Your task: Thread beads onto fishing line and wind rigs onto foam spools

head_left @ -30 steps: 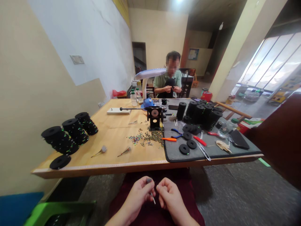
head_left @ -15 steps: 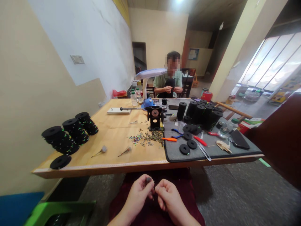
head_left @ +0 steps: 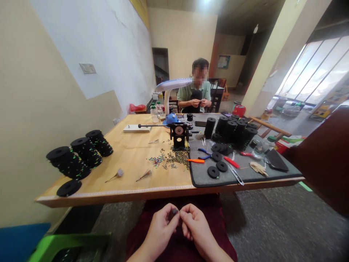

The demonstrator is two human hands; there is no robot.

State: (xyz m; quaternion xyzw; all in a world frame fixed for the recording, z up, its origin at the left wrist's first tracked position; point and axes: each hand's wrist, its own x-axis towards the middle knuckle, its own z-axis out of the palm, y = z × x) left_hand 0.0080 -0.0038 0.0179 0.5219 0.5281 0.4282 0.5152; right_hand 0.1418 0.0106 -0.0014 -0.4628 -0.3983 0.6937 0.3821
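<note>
Above my lap, in front of the table edge, both hands are closed with their fingertips meeting. My left hand grips a small dark grey piece between thumb and fingers; its kind does not show. Thumb and forefinger of my right hand are pinched against the left fingertips, and anything between them is too small to make out. Beyond the hands, on the wooden table, lie two thin sticks with pale fluffy ends and a scatter of small coloured and brassy parts.
Stacks of black discs stand at the left and right. A black hand-cranked device and a lamp occupy the middle. Blue-handled pliers, an orange tool and tweezers lie rightward. Opposite sits another person.
My fingertips have come together from slightly apart, the left hand shifting a little toward the right one. The view has shifted slightly.
</note>
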